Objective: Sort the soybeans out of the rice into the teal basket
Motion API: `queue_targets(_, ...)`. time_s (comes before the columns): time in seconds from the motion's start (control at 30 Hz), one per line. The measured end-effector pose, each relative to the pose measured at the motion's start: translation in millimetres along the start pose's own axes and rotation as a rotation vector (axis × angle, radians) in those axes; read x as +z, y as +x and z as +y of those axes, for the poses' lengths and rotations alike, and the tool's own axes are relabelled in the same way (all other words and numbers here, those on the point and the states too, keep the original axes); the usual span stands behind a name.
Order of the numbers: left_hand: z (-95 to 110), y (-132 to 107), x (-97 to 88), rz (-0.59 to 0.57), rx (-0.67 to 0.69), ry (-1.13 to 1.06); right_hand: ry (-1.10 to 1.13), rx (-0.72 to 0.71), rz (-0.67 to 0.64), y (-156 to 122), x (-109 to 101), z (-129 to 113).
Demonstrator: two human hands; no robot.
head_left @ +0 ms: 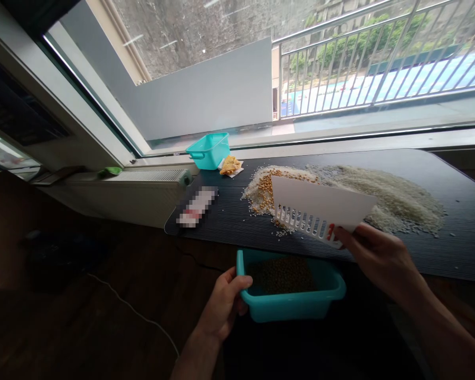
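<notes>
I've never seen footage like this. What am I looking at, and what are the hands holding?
A person works with bare hands; one camera on their head looks down. The left hand grips a teal tub of small brownish grains below the edge of the dark table. The right hand holds a white slotted scoop above it. On the table lie spread rice, yellow beans at its left end, and a second teal tub near the window.

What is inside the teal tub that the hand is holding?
A heap of small brownish beans fills the teal tub, gripped by the left hand. The beans cover its bottom, so anything beneath is hidden.
</notes>
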State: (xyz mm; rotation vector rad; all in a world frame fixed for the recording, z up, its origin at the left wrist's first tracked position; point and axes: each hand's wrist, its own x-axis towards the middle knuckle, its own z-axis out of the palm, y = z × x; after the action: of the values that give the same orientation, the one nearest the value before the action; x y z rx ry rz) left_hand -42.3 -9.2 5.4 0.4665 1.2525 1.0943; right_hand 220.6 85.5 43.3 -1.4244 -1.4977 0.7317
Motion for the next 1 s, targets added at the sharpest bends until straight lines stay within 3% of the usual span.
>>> queue_targets(0.5, 3, 0, -1.9, 0.01, 0.003, -0.007, 0.059, 0.068, -0.025, -13, -6, -6)
queue_targets(0.73, 5, 0, -1.6, 0.015, 0.009, -0.011, 0.04, 0.016, -0.13, -23, -13, 11)
queue_targets(1.0, 9, -1, -3.6, 0.007, 0.019, 0.004, 0.068, -0.017, -0.187, -31, -11, -1)
